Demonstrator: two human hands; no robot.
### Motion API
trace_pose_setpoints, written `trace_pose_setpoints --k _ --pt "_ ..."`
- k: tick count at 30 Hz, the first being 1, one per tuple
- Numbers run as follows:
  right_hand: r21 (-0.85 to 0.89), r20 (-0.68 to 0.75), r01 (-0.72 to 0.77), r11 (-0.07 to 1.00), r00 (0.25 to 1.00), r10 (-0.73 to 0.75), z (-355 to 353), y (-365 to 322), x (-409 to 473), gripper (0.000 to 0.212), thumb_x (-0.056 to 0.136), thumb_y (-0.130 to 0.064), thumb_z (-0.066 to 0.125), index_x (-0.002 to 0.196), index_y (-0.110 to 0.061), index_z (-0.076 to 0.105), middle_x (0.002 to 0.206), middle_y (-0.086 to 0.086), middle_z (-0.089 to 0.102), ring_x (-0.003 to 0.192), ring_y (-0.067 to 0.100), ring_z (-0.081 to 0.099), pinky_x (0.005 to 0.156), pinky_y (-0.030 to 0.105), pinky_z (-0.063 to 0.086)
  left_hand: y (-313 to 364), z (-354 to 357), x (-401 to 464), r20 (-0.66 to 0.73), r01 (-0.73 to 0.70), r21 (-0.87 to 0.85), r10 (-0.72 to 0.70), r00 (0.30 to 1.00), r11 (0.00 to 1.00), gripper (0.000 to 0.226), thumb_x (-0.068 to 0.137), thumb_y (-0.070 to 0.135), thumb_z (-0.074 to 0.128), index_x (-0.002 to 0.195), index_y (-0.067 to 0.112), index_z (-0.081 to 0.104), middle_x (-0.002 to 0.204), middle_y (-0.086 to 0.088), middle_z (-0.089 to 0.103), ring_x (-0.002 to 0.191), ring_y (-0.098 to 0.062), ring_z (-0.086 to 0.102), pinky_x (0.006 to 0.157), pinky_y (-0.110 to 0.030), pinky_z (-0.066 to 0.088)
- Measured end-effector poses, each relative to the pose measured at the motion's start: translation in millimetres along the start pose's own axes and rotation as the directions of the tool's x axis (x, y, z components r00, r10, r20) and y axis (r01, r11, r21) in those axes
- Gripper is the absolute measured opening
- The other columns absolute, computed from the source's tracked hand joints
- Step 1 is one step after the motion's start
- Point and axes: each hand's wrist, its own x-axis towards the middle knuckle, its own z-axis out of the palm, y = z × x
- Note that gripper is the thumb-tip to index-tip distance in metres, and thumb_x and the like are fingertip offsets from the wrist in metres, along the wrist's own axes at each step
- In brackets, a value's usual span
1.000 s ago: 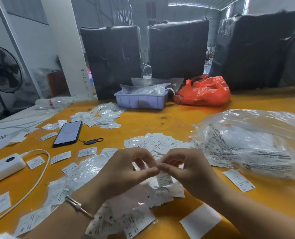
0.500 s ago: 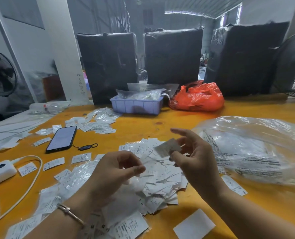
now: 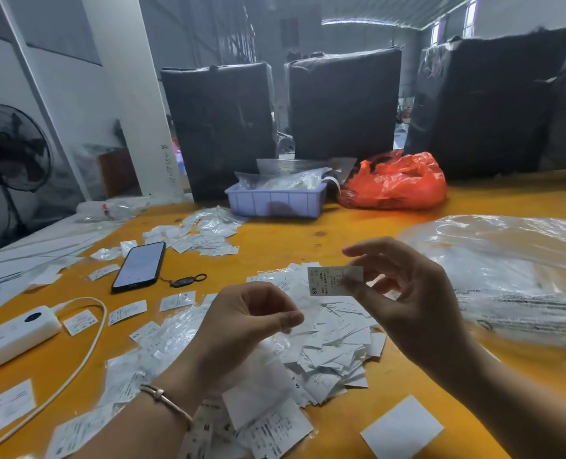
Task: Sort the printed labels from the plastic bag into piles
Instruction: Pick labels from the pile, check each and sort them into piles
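My right hand [image 3: 417, 309] pinches a small printed label [image 3: 331, 281] marked XS and holds it up above the table. My left hand [image 3: 241, 326] is curled, its thumb pressed to the forefinger on what looks like a thin clear plastic sleeve [image 3: 268, 356] hanging below it. Under both hands lies a loose pile of white labels [image 3: 338, 346]. The big clear plastic bag [image 3: 506, 276] holding more printed material rests on the table to the right.
On the orange table [image 3: 357, 233] a phone [image 3: 140, 266], a white power strip [image 3: 13, 336] with its cable, and scattered sleeves [image 3: 162, 336] lie left. A far pile of labels [image 3: 208, 233], a lilac tray [image 3: 275, 202] and a red bag [image 3: 394, 183] sit behind.
The hands were together over the pile, then parted. My right hand drew the label out and raised it to the right; my left hand stayed low, still pinching.
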Motion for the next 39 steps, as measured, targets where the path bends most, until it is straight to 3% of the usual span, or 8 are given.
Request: trace_pose_setpoints --k 8,14,24,29,33,39 --pt "-0.005 0.023 0.000 1.000 1.000 0.000 -4 1 2 0.024 0.079 -0.002 0.074 0.090 -0.022 0.068 0.078 -0.005 0.072 0.073 0.010 0.065 0.065 0.034 0.053 1 2 -1 -0.019 -0.002 -0.035 0.001 1.000 0.999 0.019 0.064 0.009 0.082 0.079 -0.001 0.075 0.078 -0.019 0.072 0.068 -0.020 0.065 0.067 -0.024 0.056" --pt "-0.066 0.042 0.051 0.997 0.998 -0.049 -5 6 4 0.022 0.080 0.001 0.072 0.085 -0.020 0.068 0.076 -0.008 0.072 0.067 0.006 0.062 0.060 0.020 0.049 0 2 -1 -0.012 -0.019 -0.028 0.018 1.000 0.999 0.019 0.062 0.013 0.083 0.078 0.003 0.076 0.077 -0.016 0.073 0.068 -0.019 0.066 0.066 -0.024 0.057" --pt "-0.190 0.202 0.109 0.976 0.977 -0.070 -5 12 2 0.020 0.078 0.002 0.073 0.078 -0.018 0.072 0.071 -0.005 0.070 0.062 0.016 0.059 0.050 0.018 0.046 -3 1 -1 0.031 -0.028 0.005 0.028 0.999 1.000 0.019 0.066 0.017 0.082 0.080 0.005 0.077 0.079 -0.017 0.073 0.068 -0.021 0.065 0.065 -0.026 0.054" --pt "-0.103 0.204 0.014 0.995 0.979 0.008 -6 15 3 0.020 0.079 0.001 0.069 0.076 -0.018 0.073 0.069 -0.007 0.068 0.062 0.022 0.059 0.056 0.040 0.048 -4 1 -1 0.075 -0.022 0.038 0.019 0.997 0.999 0.019 0.070 0.022 0.079 0.082 0.007 0.078 0.080 -0.015 0.074 0.068 -0.019 0.066 0.065 -0.023 0.054" --pt "-0.040 0.277 -0.080 0.996 0.957 0.088 -1 17 1 0.019 0.080 0.001 0.070 0.076 -0.017 0.074 0.068 -0.002 0.070 0.066 0.024 0.062 0.059 0.042 0.050 -4 2 -1 0.094 -0.011 0.055 0.006 0.996 0.998 0.023 0.071 0.024 0.078 0.084 0.005 0.077 0.079 -0.011 0.074 0.067 -0.016 0.066 0.063 -0.021 0.053" --pt "0.116 0.285 -0.223 0.968 0.941 0.183 5 17 -3 0.017 0.079 0.002 0.073 0.093 -0.008 0.071 0.077 0.009 0.073 0.069 0.027 0.069 0.067 0.043 0.058 -4 3 0 0.096 0.004 0.076 -0.012 0.995 0.997 0.021 0.074 0.025 0.076 0.087 0.008 0.076 0.077 -0.009 0.075 0.065 -0.015 0.068 0.060 -0.017 0.050"
